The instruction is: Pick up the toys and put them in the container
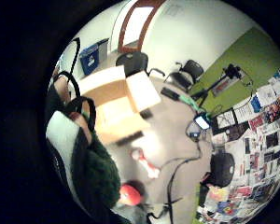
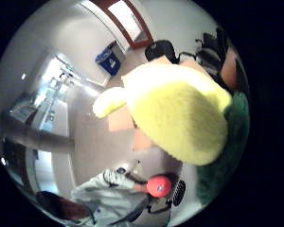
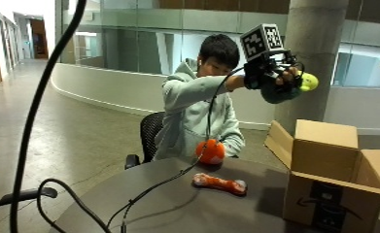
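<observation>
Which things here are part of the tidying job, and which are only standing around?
Part of the job:
- plush toy, green and yellow, held up in the right hand
- orange ball on the table
- orange bone toy on the table
- open cardboard box

Only around:
- black chair behind the person
- black cables

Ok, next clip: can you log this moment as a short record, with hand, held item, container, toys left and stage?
hand: right hand raised above the table
held item: green and yellow plush toy, fingers curled round it
container: cardboard box, flaps open, on the table
toys left: orange ball and orange bone toy on the table
stage: plush in the air, not yet in the box
</observation>
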A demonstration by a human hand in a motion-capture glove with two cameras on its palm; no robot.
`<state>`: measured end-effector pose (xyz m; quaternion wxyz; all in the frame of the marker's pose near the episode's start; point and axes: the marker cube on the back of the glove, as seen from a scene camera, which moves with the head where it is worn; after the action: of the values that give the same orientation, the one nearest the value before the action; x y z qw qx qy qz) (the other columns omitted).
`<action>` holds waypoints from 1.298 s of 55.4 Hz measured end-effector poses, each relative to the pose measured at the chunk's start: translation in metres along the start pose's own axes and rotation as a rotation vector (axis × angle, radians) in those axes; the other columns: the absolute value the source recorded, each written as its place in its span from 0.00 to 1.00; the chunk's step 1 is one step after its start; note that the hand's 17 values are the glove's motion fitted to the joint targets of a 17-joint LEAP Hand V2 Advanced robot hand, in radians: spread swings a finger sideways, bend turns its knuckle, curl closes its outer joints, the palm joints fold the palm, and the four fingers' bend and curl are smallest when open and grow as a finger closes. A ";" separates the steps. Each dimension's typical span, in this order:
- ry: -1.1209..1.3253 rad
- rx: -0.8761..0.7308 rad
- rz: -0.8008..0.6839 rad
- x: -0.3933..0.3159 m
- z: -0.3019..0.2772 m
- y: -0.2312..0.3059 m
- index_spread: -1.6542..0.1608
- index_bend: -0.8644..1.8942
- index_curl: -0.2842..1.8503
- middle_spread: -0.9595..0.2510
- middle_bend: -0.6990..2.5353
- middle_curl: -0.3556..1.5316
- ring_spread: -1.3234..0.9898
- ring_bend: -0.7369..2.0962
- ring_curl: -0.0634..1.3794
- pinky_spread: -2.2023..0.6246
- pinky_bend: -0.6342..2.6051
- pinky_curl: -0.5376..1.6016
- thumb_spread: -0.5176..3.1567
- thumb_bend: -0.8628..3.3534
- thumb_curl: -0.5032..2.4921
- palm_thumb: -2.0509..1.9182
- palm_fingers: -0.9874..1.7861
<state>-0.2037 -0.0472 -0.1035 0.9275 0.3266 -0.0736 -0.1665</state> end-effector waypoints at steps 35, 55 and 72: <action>0.010 -0.207 0.021 0.050 0.032 0.024 0.80 0.35 0.29 0.82 0.24 0.39 0.57 0.31 0.25 0.79 0.45 0.43 0.44 0.20 0.34 0.53 0.24; 0.003 -0.368 0.115 0.155 0.086 0.134 0.80 0.35 0.26 0.82 0.26 0.34 0.58 0.31 0.21 0.79 0.43 0.42 0.46 0.20 0.30 0.54 0.25; 0.058 -0.641 0.177 0.182 0.208 0.214 0.79 0.38 0.26 0.82 0.25 0.31 0.58 0.31 0.18 0.79 0.42 0.42 0.46 0.20 0.29 0.54 0.27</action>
<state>-0.0293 -0.0766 0.1980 0.9956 0.0152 -0.0190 -0.0904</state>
